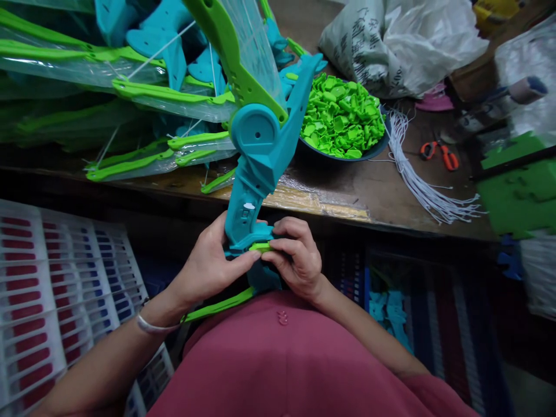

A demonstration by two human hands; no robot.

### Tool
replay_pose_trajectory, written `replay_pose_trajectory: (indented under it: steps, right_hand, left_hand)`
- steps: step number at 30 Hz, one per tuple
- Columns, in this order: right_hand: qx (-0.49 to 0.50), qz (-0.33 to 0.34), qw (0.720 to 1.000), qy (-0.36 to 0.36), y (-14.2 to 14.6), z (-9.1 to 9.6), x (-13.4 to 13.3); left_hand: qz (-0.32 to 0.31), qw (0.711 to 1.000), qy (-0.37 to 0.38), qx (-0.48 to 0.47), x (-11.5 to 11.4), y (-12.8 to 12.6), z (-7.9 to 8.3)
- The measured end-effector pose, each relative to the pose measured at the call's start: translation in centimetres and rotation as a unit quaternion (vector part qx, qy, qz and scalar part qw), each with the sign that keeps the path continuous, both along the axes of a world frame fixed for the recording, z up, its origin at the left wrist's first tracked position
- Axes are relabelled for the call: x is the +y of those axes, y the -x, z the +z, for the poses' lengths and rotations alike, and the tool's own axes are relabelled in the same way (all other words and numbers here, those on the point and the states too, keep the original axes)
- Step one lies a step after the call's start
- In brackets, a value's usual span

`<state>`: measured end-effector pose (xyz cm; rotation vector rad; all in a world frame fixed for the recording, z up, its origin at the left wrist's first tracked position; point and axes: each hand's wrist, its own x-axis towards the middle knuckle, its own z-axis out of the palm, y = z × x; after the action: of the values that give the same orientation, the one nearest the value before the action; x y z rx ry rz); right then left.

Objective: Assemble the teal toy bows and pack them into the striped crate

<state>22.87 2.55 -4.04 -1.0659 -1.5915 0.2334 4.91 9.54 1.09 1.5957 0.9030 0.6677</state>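
Wooden worktable [347, 197] behind both hands [208, 263] [297, 260], pinched shut on teal toy bow [256, 168].

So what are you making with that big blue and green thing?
A person in a red shirt holds a teal toy bow upright at the edge of the wooden workbench. The left hand grips its handle, while the right hand pinches a small green piece against it. On the bench sit a bowl of green pieces, white strings, orange scissors and a pile of bagged bows.
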Motion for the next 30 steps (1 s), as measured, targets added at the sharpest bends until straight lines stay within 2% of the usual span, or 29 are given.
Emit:
replay_pose_trajectory:
  steps: [5, 7, 9, 12, 14, 15, 17, 20, 22, 26, 30]
  right_hand:
    - [0.008, 0.032, 0.999, 0.01, -0.1, 0.3, 0.3]
    - [0.043, 0.052, 0.997, 0.046, -0.1, 0.5, 0.5]
    - [0.109, 0.067, 0.985, 0.112, -0.1, 0.9, 0.7]
    - [0.222, 0.109, 0.934, 0.26, -0.5, 1.6, 1.1]
    - [0.248, 0.145, 0.893, 0.347, -0.9, 2.2, 1.4]
    - [0.241, 0.152, 0.884, 0.371, -1.1, 2.4, 1.6]
    - [0.201, 0.137, 0.895, 0.375, -1.4, 2.6, 2.0]
    - [0.144, 0.109, 0.924, 0.337, -1.5, 2.4, 2.5]
    - [0.129, 0.109, 0.931, 0.325, -1.6, 2.0, 2.8]
    - [0.121, 0.116, 0.929, 0.329, -1.9, 1.3, 3.4]
    - [0.145, 0.125, 0.917, 0.35, -2.1, 1.4, 4.0]
  left_hand:
    - [0.005, 1.0, -0.019, 0.015, 0.2, 0.1, 0.0]
    - [0.009, 1.0, -0.022, 0.016, 0.3, 0.1, 0.0]
    - [0.012, 1.0, -0.024, 0.012, 0.3, 0.2, 0.0]
    - [0.013, 0.999, -0.03, 0.002, 0.0, 0.2, -0.1]
    - [0.014, 0.999, -0.036, 0.0, -0.1, 0.2, -0.2]
    - [0.018, 0.999, -0.04, 0.002, -0.2, 0.2, -0.3]
    - [0.03, 0.998, -0.046, 0.011, -0.3, 0.2, -0.6]
    - [0.038, 0.997, -0.057, 0.024, -0.1, 0.3, -1.3]
    - [0.04, 0.996, -0.068, 0.039, 0.0, 0.4, -1.8]
    - [0.038, 0.995, -0.071, 0.058, 0.6, 0.6, -2.6]
    - [-0.002, 0.999, -0.032, 0.016, 1.7, 0.9, -3.0]
